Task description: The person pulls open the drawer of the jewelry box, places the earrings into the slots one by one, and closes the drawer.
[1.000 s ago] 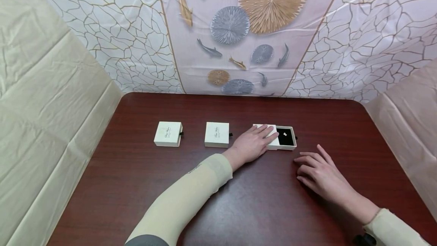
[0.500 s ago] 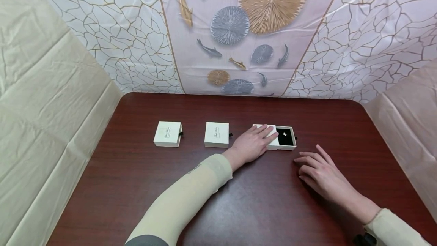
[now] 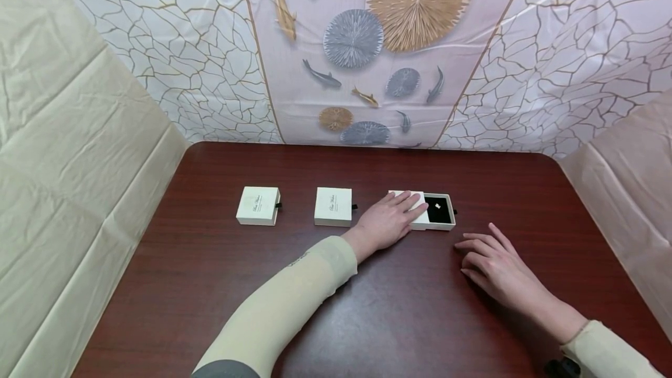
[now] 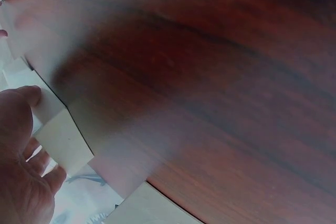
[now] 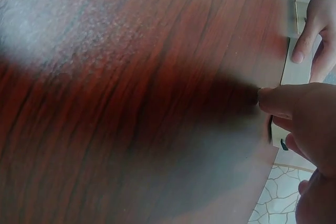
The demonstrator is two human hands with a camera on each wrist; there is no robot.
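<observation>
A white slide-out gift box (image 3: 415, 223) stands at the right of the row, its drawer (image 3: 452, 214) pulled partway out to the right. On the drawer's black lining lies a small shiny piece (image 3: 438, 206), too small to identify. My left hand (image 3: 385, 221) rests on the box's sleeve with fingers spread over the top; the left wrist view shows the thumb (image 4: 32, 95) against its side. Fingers loosely bent and holding nothing, my right hand (image 3: 493, 267) hovers over the table, in front and to the right of the drawer.
Two more white boxes, one in the middle (image 3: 333, 206) and one at the left (image 3: 257, 206), stand shut with black pull tabs facing right. The dark red table (image 3: 336, 162) ends at a patterned cloth backdrop (image 3: 357, 86), with pale cloth walls on both sides.
My right hand has shifted very slightly to the right, away from the drawer. My left hand and the boxes stay in place.
</observation>
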